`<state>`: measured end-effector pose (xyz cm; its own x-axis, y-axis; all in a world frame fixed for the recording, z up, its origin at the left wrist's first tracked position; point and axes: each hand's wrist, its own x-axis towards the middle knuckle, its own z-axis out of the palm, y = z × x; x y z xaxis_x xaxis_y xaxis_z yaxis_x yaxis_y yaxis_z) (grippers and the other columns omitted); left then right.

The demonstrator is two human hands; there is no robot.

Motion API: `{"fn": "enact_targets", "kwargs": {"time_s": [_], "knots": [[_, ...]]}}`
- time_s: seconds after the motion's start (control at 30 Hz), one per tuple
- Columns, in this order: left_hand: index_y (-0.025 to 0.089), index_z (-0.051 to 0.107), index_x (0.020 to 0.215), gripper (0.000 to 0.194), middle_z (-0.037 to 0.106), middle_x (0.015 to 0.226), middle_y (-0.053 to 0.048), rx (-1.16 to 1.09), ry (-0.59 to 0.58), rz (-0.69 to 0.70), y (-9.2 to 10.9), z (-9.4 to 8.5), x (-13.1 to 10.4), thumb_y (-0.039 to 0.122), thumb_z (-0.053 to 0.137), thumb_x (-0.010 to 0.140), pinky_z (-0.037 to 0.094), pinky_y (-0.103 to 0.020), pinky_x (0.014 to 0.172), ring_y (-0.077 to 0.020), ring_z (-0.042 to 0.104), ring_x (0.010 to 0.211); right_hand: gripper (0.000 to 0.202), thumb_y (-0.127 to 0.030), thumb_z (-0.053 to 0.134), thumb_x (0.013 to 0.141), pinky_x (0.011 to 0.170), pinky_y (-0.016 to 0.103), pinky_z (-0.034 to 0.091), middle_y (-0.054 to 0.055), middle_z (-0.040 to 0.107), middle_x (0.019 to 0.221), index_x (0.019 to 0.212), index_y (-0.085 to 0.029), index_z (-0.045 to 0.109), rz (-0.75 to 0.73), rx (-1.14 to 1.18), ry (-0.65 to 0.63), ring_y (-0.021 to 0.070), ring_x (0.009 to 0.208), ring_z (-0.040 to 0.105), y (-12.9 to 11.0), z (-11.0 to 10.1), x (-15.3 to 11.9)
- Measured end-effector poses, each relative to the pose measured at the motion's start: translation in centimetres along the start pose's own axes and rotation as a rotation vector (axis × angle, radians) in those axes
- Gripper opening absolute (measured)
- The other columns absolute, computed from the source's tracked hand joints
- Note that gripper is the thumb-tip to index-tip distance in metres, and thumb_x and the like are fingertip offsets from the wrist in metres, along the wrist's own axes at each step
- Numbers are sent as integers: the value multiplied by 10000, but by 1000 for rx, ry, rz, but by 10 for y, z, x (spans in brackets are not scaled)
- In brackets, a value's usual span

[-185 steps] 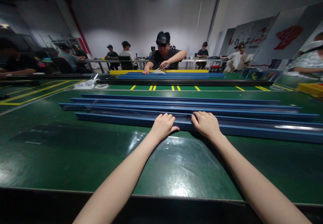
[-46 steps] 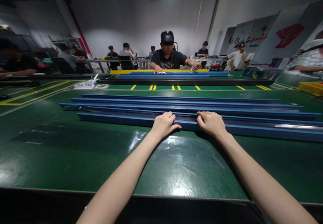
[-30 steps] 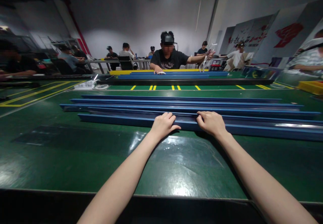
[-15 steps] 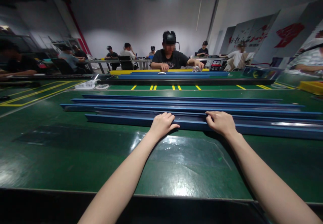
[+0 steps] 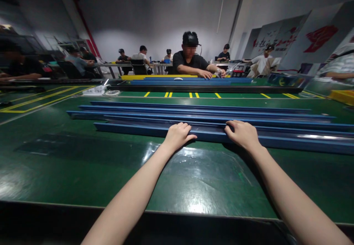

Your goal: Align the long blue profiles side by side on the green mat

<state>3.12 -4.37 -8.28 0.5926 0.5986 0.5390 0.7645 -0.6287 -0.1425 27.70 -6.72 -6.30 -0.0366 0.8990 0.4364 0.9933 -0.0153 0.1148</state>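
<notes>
A long blue channel strip [image 5: 132, 129] lies crosswise on the green table, the closest of several such strips. My left hand [image 5: 179, 134] grips its near wall, fingers curled over the top edge and thumb along the front face. Further right, my right hand [image 5: 242, 133] is closed over the same strip, its fingertips at the inner edge and its thumb tucked toward the near wall. The fingertips of both hands are partly hidden in the channel. Just behind it run more blue strips [image 5: 193, 111], parallel and close together.
Clear plastic film [image 5: 210, 164] lies on the green table [image 5: 69, 178] in front of the strips. Beyond is a long black bar [image 5: 204, 89], with yellow tape marks before it. A co-worker [image 5: 190, 59] handles clear plastic at the far side. A yellow tray [image 5: 343, 97] stands right.
My hands stay in the same place on the blue strip. Across the table, the co-worker has leaned right, bringing one hand over beside the other at the plastic.
</notes>
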Motion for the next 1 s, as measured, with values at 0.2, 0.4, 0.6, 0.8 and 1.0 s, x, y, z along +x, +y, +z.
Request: {"fn": "enact_targets", "kwargs": {"time_s": [0.2,0.4,0.6,0.8,1.0], "knots": [[162,534,728,380,602,762,-23,-22,-10,-22,1,0,0,528,446,775,352,-246,604,-151,542,741,393,-411,322,807,612,268,346,53,663,864,861,-189,641,8,11,57,186,768,589,-12,-3,0],[164,537,731,375,603,773,-24,-46,-23,-51,4,0,2,530,460,767,365,-243,623,-151,545,761,372,-309,286,843,767,267,326,72,632,989,954,-161,610,-149,120,209,170,890,550,-35,-1,3],[165,538,729,389,601,777,-31,-64,-36,-72,4,0,3,544,460,757,369,-239,624,-152,544,767,413,-343,245,865,686,260,332,62,640,952,944,-184,618,-199,60,52,158,782,574,-45,0,6],[162,542,718,391,598,745,-25,-68,-30,-69,4,0,4,544,467,753,371,-237,615,-147,541,753,407,-316,250,859,683,260,337,54,652,915,949,-186,625,-190,51,82,160,767,582,-43,2,5],[161,549,683,409,611,713,-19,-81,-44,-115,5,-4,5,560,481,736,346,-233,574,-148,559,720,397,-297,265,852,726,252,349,61,660,901,948,-174,630,-189,71,98,158,806,587,-44,3,5]]}}
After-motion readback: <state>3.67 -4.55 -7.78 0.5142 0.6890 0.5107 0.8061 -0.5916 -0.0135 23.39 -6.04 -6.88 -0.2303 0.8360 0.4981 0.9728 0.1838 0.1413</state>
